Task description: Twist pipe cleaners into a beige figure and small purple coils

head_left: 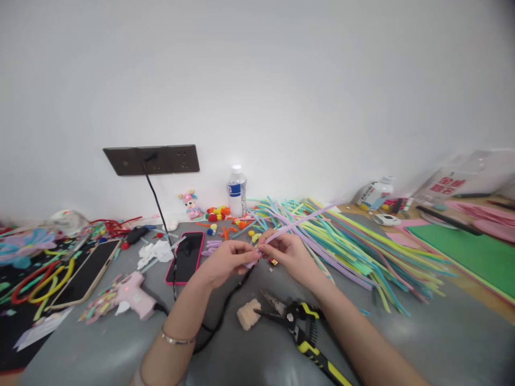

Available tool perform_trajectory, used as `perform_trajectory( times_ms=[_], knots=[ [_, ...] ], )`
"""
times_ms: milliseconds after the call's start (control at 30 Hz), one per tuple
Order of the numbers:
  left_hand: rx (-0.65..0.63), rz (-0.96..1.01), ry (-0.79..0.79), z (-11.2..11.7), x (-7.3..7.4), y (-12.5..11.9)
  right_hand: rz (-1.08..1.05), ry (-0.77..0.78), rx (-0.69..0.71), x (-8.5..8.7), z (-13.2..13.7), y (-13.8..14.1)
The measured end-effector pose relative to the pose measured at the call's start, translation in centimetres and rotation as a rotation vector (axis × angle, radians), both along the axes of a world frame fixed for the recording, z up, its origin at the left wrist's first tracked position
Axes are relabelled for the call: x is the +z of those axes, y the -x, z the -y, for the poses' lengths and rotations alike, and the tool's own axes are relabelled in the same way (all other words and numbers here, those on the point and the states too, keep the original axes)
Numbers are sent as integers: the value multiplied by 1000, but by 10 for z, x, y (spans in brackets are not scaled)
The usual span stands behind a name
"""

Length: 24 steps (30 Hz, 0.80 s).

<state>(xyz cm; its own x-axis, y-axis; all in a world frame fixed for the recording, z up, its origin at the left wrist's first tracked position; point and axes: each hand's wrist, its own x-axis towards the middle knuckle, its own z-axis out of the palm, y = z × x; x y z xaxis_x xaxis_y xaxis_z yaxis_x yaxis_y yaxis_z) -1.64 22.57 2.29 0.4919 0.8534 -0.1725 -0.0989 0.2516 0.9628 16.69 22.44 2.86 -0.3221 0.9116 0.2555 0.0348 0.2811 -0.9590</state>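
Note:
My left hand [226,261] and my right hand [286,252] meet above the grey table [422,343], both pinching one lilac pipe cleaner [300,222]. Its near end is bent between my fingertips; the long free end rises to the right over the pile of pastel pipe cleaners [362,246]. A bracelet circles my left wrist. Just below my hands lie black-and-yellow pliers [300,321] and a small cream fuzzy piece [248,314].
A pink-cased phone [185,257] and a larger phone [86,273] lie left of my hands, beside a pink glue gun [129,297] with its black cord. A water bottle [237,191], small figures and pom-poms stand by the wall. A green sheet [475,252] lies at right.

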Motion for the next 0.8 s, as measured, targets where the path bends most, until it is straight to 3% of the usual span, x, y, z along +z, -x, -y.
perform_trajectory(
  times_ms=[167,333,467,633,800],
  knots=[
    [99,81,4,1,0,-3,-16,-11,-17,-5,-3,-1],
    [198,120,-23,0,-2,-7,-9,-135,-69,-8,-3,0],
    [198,96,-62,1,-4,-8,1,-186,-122,-10,-2,0],
    [110,29,-88,4,-7,-8,-81,-96,-128,-12,-2,-2],
    [270,80,-165,4,-8,-7,-115,-53,-188,-8,0,-3]
  ],
)
